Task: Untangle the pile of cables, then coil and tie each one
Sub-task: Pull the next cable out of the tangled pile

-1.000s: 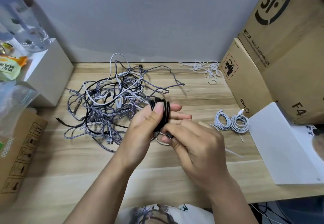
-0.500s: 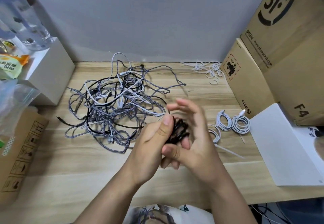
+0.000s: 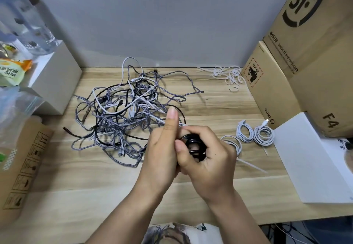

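A coiled black cable [image 3: 196,145] sits between both hands above the wooden table [image 3: 95,182]. My right hand [image 3: 208,157] curls round the coil, thumb on its left side. My left hand [image 3: 164,144] presses against it from the left, thumb pointing up; its fingers are hidden behind the coil. A tangled pile of grey braided, black and white cables [image 3: 126,110] lies to the left of the hands. Three white coiled cables [image 3: 254,134] lie to the right. A white zip tie [image 3: 252,165] lies beside my right hand.
Loose white zip ties [image 3: 229,77] lie at the back right by stacked cardboard boxes [image 3: 298,68]. A white flat box [image 3: 313,159] sits at the right edge. A white box [image 3: 55,79] with bottles stands at the left, a brown carton [image 3: 21,159] below it.
The black coil has turned from upright between the fingers to lying flatter in my right hand, which now wraps round it. Both hands have shifted slightly right.
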Tool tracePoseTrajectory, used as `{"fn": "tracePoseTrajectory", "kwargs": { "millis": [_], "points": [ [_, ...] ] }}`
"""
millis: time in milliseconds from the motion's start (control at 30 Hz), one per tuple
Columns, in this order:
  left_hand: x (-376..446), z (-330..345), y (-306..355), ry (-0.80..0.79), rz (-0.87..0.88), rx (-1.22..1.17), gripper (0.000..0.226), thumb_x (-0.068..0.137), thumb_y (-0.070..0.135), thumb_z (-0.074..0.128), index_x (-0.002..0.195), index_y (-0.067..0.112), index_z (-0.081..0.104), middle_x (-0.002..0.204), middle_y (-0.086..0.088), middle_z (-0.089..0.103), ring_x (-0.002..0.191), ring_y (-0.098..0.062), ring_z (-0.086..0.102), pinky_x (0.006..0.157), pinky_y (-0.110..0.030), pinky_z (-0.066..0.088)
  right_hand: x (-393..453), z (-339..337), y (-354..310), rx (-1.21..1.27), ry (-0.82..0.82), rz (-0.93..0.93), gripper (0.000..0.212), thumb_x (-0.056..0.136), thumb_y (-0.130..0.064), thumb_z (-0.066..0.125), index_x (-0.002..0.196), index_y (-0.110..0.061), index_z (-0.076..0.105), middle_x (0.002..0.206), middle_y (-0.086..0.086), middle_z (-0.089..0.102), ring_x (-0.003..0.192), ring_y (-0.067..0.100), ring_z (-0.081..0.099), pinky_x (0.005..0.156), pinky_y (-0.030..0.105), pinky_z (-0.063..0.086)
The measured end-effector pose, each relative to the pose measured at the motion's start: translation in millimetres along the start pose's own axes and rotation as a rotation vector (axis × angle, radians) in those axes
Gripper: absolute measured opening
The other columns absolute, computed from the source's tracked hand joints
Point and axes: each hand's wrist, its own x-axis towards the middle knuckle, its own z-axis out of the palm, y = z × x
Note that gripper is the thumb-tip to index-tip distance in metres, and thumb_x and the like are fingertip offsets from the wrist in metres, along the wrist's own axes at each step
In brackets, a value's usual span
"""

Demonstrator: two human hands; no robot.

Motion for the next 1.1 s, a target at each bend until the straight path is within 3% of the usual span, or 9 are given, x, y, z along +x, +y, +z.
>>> {"fn": "tracePoseTrajectory", "kwargs": {
  "millis": [67, 200, 333, 467, 600, 733, 867, 1000, 1100],
  "points": [
    [2.8, -1.4, 0.1, -0.032, -0.02, 0.02, 0.061, 0.091, 0.044, 0.037, 0.038, 0.015, 0.048, 0.036, 0.002, 0.038, 0.033, -0.01, 0.032, 0.037, -0.017, 0.022, 1.3, 2.5, 0.2, 0.015, 0.067, 0.043, 0.028, 0.084, -0.05, 0.057, 0.087, -0.023, 0.063, 0.061, -0.013, 0.063, 0.052, 0.012, 0.062, 0.05, 0.03, 0.051],
    [9.7, -7.4, -1.5, -0.221, -0.025, -0.061, 0.035, 0.09, 0.029, 0.049, 0.069, 0.004, 0.06, 0.049, -0.002, 0.049, 0.045, -0.011, 0.04, 0.049, -0.021, 0.035, 8.1, 0.3, 0.4, 0.332, 0.059, 0.308, 0.016, 0.08, -0.036, 0.059, 0.072, -0.022, 0.058, 0.041, -0.011, 0.048, 0.032, 0.008, 0.053, 0.039, 0.026, 0.043],
    [15.7, -16.7, -12.7, -0.336, -0.085, -0.207, 0.029, 0.086, 0.023, 0.044, 0.088, 0.009, 0.07, 0.071, -0.004, 0.06, 0.07, -0.017, 0.052, 0.078, -0.029, 0.042, 22.9, 0.5, 6.6, 0.597, 0.111, 0.544, 0.018, 0.077, -0.024, 0.06, 0.066, -0.011, 0.053, 0.041, -0.008, 0.04, 0.03, 0.004, 0.035, 0.034, 0.015, 0.03],
    [22.1, -13.7, -20.8, -0.34, -0.12, -0.208, 0.041, 0.087, 0.027, 0.043, 0.122, 0.019, 0.063, 0.109, -0.003, 0.068, 0.115, -0.023, 0.054, 0.109, -0.045, 0.023, 40.6, 4.7, 15.1, 0.733, 0.18, 0.615, 0.021, 0.077, -0.024, 0.052, 0.064, -0.009, 0.05, 0.041, -0.011, 0.037, 0.032, 0.001, 0.026, 0.033, 0.011, 0.021],
    [31.1, -9.5, -16.8, -0.318, -0.046, -0.29, 0.042, 0.088, 0.025, 0.042, 0.122, 0.01, 0.061, 0.076, 0.003, 0.055, 0.083, -0.013, 0.049, 0.083, -0.035, 0.032, 51.0, 13.9, 22.8, 0.734, 0.136, 0.634, 0.027, 0.081, -0.03, 0.046, 0.058, -0.019, 0.054, 0.041, -0.009, 0.04, 0.027, 0.004, 0.029, 0.033, 0.009, 0.019],
    [44.4, -1.8, -15.0, -0.233, 0.07, -0.184, 0.042, 0.092, 0.03, 0.039, 0.122, 0.01, 0.061, 0.07, 0.003, 0.042, 0.079, -0.02, 0.035, 0.075, -0.03, 0.03, 60.3, 27.1, 38.3, 0.657, 0.131, 0.625, 0.025, 0.077, -0.043, 0.05, 0.062, -0.025, 0.059, 0.051, -0.01, 0.047, 0.038, 0.005, 0.037, 0.04, 0.016, 0.028],
    [77.5, 1.0, -16.1, -0.101, 0.124, -0.069, 0.042, 0.091, 0.027, 0.039, 0.115, -0.001, 0.06, 0.06, 0.009, 0.038, 0.062, -0.008, 0.034, 0.058, -0.016, 0.031, 79.0, 40.3, 60.5, 0.551, 0.089, 0.564, 0.022, 0.082, -0.032, 0.042, 0.067, -0.023, 0.055, 0.056, -0.013, 0.052, 0.051, 0.001, 0.044, 0.05, 0.014, 0.035],
    [116.3, -5.2, -19.9, -0.027, 0.122, -0.06, 0.028, 0.091, 0.028, 0.04, 0.091, 0.011, 0.063, 0.06, 0.006, 0.035, 0.059, -0.007, 0.031, 0.058, -0.017, 0.03, 121.5, 49.4, 109.7, 0.48, -0.004, 0.552, 0.033, 0.095, -0.036, 0.036, 0.077, -0.019, 0.058, 0.073, -0.009, 0.059, 0.067, 0.0, 0.052, 0.064, 0.013, 0.041],
    [139.9, -12.1, -22.7, 0.001, 0.116, -0.049, 0.027, 0.092, 0.027, 0.038, 0.083, 0.011, 0.058, 0.06, 0.005, 0.036, 0.058, -0.007, 0.032, 0.059, -0.015, 0.032, 164.8, 54.3, 180.2, 0.226, -0.018, 0.58, 0.02, 0.091, -0.039, 0.046, 0.087, -0.024, 0.057, 0.094, 0.001, 0.06, 0.08, 0.006, 0.051, 0.075, 0.023, 0.04]
  ]
}}
